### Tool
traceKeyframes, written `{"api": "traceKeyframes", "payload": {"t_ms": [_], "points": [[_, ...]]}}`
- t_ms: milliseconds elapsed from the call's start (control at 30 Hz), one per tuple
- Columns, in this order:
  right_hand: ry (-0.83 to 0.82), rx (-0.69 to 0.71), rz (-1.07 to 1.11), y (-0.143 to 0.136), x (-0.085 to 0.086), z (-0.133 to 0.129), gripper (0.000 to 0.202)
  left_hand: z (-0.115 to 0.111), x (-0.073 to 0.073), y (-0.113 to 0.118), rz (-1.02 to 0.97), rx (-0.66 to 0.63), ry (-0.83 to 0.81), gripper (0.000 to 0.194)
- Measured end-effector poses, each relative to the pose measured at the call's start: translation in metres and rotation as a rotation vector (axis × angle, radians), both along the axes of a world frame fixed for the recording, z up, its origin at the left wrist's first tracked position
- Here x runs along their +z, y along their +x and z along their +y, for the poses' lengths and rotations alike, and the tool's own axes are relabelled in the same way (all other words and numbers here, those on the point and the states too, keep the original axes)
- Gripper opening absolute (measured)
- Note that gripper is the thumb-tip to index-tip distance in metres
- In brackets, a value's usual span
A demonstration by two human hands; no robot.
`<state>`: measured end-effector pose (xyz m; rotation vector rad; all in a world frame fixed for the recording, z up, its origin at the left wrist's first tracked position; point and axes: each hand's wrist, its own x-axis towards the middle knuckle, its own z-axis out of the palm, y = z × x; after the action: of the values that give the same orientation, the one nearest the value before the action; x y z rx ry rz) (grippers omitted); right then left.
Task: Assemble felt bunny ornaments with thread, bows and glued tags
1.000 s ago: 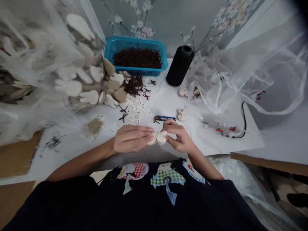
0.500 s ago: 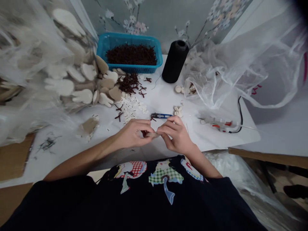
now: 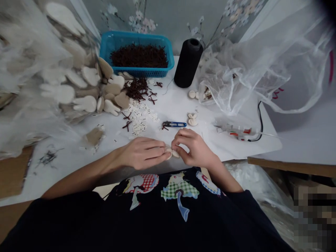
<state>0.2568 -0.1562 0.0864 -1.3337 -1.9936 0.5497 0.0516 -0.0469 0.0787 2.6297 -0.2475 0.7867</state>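
My left hand [image 3: 144, 153] is closed on a small cream fabric piece [image 3: 175, 153] near the table's front edge. The thumb and fingertips of my right hand [image 3: 193, 147] pinch the same piece from the other side. Just beyond my hands lie blue thread snips [image 3: 178, 124] with a brown bow at their tip. A cream bunny-shaped piece [image 3: 192, 119] rests to their right. Small white labels [image 3: 139, 117] are scattered to the left, beside a heap of brown bows [image 3: 137, 88]. What my fingertips cover cannot be made out.
A blue basket [image 3: 136, 71] of brown bows and a black thread cone [image 3: 188, 63] stand at the back. Cream and beige felt shapes [image 3: 85, 104] spill from a plastic bag at left. At right are another clear bag [image 3: 223, 87] and a glue gun [image 3: 238, 132] with a black cord.
My left hand has flattened over the fabric piece, which now shows more of its cream face. My right fingertips have shifted along its edge. The whole view has moved slightly.
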Motion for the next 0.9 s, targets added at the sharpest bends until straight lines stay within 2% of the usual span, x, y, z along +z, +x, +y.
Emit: {"api": "traceKeyframes", "payload": {"t_ms": [100,200,300,367,433,467,533,600,667,733,800,900], "points": [[-0.021,-0.033,0.023,0.0,-0.004,0.0,0.014,-0.001,-0.005,-0.007,0.103,-0.008,-0.049,0.023],[-0.084,-0.106,0.206,0.002,-0.008,0.001,0.013,0.0,-0.006,-0.011,0.108,0.007,0.037,0.027],[-0.316,-0.085,0.422,0.005,-0.014,0.003,0.021,0.0,-0.007,-0.011,-0.03,0.01,0.065,0.032],[-0.506,0.021,0.477,0.005,-0.021,0.004,0.031,-0.001,-0.01,-0.011,-0.06,0.038,0.054,0.036],[-0.584,0.048,0.491,0.004,-0.029,0.006,0.032,-0.003,-0.016,-0.015,-0.059,0.111,0.097,0.035],[-0.558,-0.01,0.487,0.004,-0.033,0.008,0.034,-0.005,-0.019,-0.019,-0.05,0.184,0.132,0.032],[-0.391,-0.257,0.439,0.006,-0.039,0.014,0.035,-0.007,-0.025,-0.035,0.019,0.427,0.168,0.025],[-0.166,-0.533,0.341,0.011,-0.04,0.022,0.033,-0.008,-0.027,-0.059,0.207,0.762,0.127,0.026],[-0.005,-0.672,0.295,0.016,-0.038,0.029,0.046,-0.008,-0.027,-0.086,0.463,1.08,0.051,0.029],[0.078,-0.662,0.334,0.015,-0.034,0.032,0.061,-0.008,-0.025,-0.112,0.659,1.302,-0.007,0.034],[0.109,-0.586,0.379,0.007,-0.033,0.032,0.064,-0.008,-0.026,-0.131,0.723,1.446,-0.032,0.041],[0.045,-0.419,0.365,-0.015,-0.042,0.029,0.059,-0.002,-0.03,-0.147,0.75,1.522,-0.05,0.043]]}}
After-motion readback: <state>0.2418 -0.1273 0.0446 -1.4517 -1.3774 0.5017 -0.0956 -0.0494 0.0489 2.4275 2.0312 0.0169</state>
